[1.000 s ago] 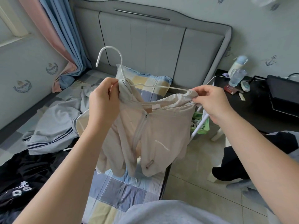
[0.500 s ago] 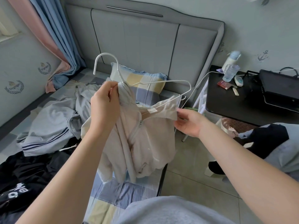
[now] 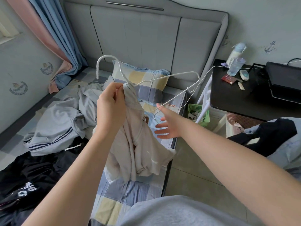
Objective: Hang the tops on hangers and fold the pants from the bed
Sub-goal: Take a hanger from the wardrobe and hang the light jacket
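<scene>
My left hand (image 3: 112, 106) pinches the neck of a white wire hanger (image 3: 162, 77) together with the shoulder of a beige zip jacket (image 3: 140, 152). The jacket hangs from that side only, bunched and drooping over the bed's edge. The hanger's right arm is bare. My right hand (image 3: 169, 126) is spread, fingers straight, just right of the jacket and below the hanger's bare end, holding nothing. On the bed (image 3: 123, 193) lie a grey garment with dark stripes (image 3: 53, 129) and a black garment with white lettering (image 3: 29, 176).
A checked pillow (image 3: 146, 82) leans on the grey headboard. A black side table (image 3: 254, 98) at right carries a bottle, a cup and small items. A green basket (image 3: 198, 115) stands on the tiled floor. Dark clothes (image 3: 268, 136) lie at far right.
The jacket's right shoulder slipped off the hanger and dropped, leaving that arm bare. My right hand let go of the fabric and opened below the hanger.
</scene>
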